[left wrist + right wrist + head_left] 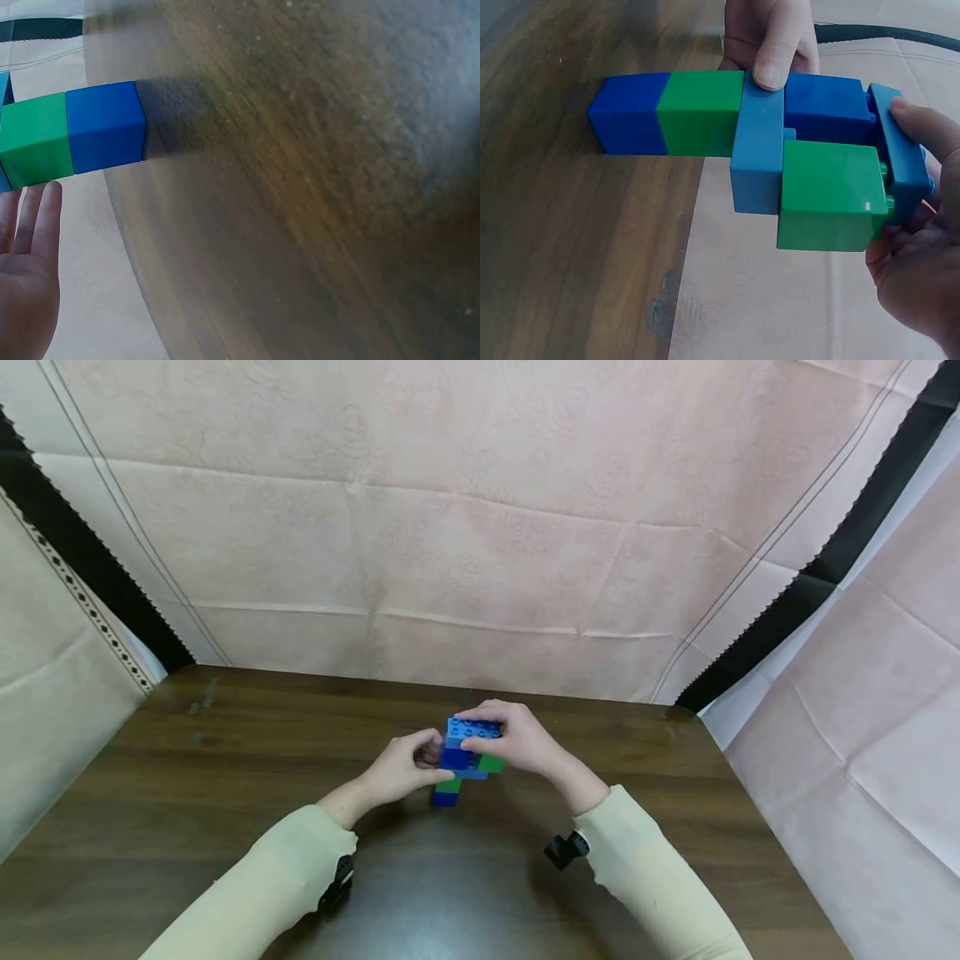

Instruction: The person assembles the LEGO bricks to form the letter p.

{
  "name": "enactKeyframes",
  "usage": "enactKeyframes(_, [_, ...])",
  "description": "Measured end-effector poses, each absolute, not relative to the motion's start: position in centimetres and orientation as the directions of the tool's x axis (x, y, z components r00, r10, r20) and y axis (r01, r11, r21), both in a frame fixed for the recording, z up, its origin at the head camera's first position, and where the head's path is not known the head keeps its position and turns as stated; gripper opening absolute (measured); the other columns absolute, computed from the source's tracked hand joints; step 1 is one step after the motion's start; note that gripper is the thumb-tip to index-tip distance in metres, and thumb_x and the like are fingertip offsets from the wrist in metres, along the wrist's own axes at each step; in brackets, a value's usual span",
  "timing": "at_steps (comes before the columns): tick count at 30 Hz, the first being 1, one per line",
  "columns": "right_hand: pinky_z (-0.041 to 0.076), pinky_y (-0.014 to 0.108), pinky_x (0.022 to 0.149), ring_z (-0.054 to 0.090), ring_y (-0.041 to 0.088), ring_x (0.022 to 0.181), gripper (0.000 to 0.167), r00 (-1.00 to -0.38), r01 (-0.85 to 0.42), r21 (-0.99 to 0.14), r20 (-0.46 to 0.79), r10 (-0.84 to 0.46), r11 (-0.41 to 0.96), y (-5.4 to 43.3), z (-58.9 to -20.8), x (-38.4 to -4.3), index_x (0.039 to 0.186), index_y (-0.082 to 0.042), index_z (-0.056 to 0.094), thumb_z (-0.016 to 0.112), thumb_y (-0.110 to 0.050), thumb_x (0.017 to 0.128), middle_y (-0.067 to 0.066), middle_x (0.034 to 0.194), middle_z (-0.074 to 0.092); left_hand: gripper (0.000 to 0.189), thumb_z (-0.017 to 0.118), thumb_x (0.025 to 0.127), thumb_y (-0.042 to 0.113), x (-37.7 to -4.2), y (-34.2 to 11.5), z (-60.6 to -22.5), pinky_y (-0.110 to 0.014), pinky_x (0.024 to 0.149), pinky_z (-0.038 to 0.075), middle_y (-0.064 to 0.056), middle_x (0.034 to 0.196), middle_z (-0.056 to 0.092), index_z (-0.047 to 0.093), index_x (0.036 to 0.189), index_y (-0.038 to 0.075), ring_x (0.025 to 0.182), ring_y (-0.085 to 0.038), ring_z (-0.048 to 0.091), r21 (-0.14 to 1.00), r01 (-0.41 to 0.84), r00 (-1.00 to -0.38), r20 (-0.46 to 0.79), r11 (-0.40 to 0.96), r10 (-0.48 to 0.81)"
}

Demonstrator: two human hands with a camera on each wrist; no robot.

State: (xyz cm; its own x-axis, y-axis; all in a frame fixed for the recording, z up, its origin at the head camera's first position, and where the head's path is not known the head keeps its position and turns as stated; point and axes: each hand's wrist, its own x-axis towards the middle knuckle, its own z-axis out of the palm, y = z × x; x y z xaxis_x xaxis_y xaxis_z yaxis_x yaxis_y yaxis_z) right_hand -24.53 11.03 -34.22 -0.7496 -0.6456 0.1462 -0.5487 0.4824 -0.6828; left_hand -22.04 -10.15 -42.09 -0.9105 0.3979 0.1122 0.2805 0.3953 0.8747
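A tower of toy building bricks stands upright between both hands. At its foot sit a dark blue brick (630, 116) and a green brick (701, 112), with a long light blue brick (757, 169) across them. Above that, another dark blue brick (825, 105) and a wider green brick (831, 199) stand side by side. My left hand (396, 770) grips the tower from the left, thumb on the long light blue brick. My right hand (525, 739) pinches the top light blue brick (474, 731), which sits tilted over the studs, a gap showing beneath it.
The dark brown wooden table (225, 793) carries the tower near its far edge. Behind it hangs a pale patterned cloth (450, 543), with black strips (817, 577) along its sides. Both sleeves have a black wrist camera (566, 850) at the cuff.
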Motion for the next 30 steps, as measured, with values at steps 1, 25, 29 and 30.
enactKeyframes(1, [0.052, 0.03, 0.08, 0.058, 0.017, 0.093, 0.037, -0.762, -0.532, -0.693, 0.141, -0.633, 0.487, 11.09, -34.19, -24.5, 0.121, -0.014, 0.063, 0.068, -0.026, 0.086, 0.006, 0.11, 0.064, 0.03, 0.069, 0.085, 0.026, -22.07, -10.14, -42.11, -0.035, 0.085, 0.053, -0.006, 0.102, 0.065, 0.055, 0.106, 0.011, 0.092, -0.017, 0.06, 0.874, 0.287, -0.908, 0.117, 0.392, 0.403])
enactKeyframes(25, [0.053, 0.027, 0.079, 0.058, 0.016, 0.092, 0.039, -0.758, -0.537, -0.664, 0.109, -0.643, 0.521, 10.99, -33.82, -24.53, 0.121, -0.014, 0.063, 0.069, -0.027, 0.085, 0.005, 0.11, 0.064, 0.027, 0.069, 0.085, 0.025, -22.13, -10.13, -41.97, -0.034, 0.084, 0.053, -0.005, 0.1, 0.065, 0.054, 0.102, 0.011, 0.09, -0.016, 0.061, 0.864, 0.308, -0.903, 0.133, 0.4, 0.408])
enactKeyframes(29, [0.052, 0.023, 0.076, 0.057, 0.015, 0.09, 0.04, -0.736, -0.589, -0.603, 0.126, -0.666, 0.537, 10.83, -33.5, -24.35, 0.121, -0.013, 0.063, 0.07, -0.026, 0.084, 0.005, 0.107, 0.064, 0.028, 0.07, 0.084, 0.025, -22.08, -10.03, -41.83, -0.035, 0.085, 0.053, -0.005, 0.1, 0.065, 0.055, 0.104, 0.011, 0.09, -0.016, 0.06, 0.864, 0.305, -0.904, 0.129, 0.402, 0.408])
enactKeyframes(30, [0.052, 0.022, 0.075, 0.057, 0.015, 0.09, 0.04, -0.727, -0.606, -0.585, 0.131, -0.674, 0.539, 10.78, -33.43, -24.29, 0.121, -0.012, 0.063, 0.07, -0.026, 0.084, 0.005, 0.107, 0.064, 0.028, 0.07, 0.084, 0.025, -22.06, -10.02, -41.83, -0.035, 0.085, 0.053, -0.005, 0.1, 0.065, 0.055, 0.104, 0.011, 0.09, -0.016, 0.06, 0.864, 0.303, -0.905, 0.128, 0.402, 0.407])
